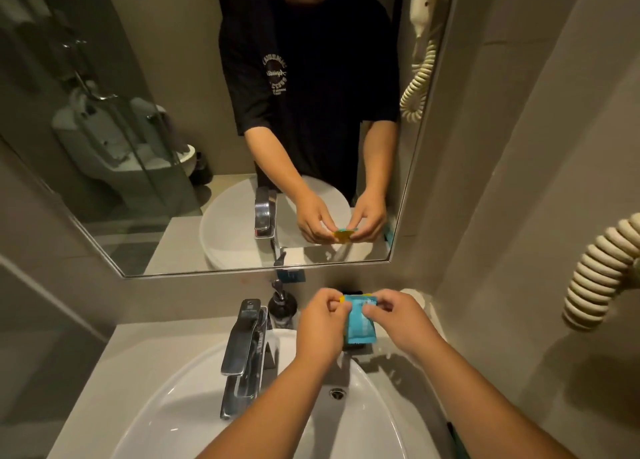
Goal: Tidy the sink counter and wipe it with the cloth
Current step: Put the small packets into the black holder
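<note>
1. While both forearms reach over the basin, the left hand [320, 323] and right hand [398, 320] hold a small teal sachet [360, 323] up in the air btwn them, above the back edge of the sink counter [138, 348].
2. L fingers are closed in a pinch on the sachet's upper left corner, at its yellow strip; R thumb and forefinger are pinched shut on the upper right part. Sachet hangs roughly upright, bottom end free.
3. White basin [180, 406] fills the counter's front-middle; overflow hole visible on its back wall.
4. Chrome faucet [244, 354] stands at the basin's back-left rim, lever pointing toward the camera.
5. Dark pump dispenser [282, 308] sits just behind-right of the faucet, near the counter's back edge, w/ a small blue label on the wall above it.
6. Dark tray partly hidden behind/below the sachet; contents can't tell.
7. Mirror [156, 147] above the counter reflects hands, sachet, basin.
8. Coiled cream cord [602, 271] hangs on the right wall.
9. No cloth identifiable on the counter.
</note>
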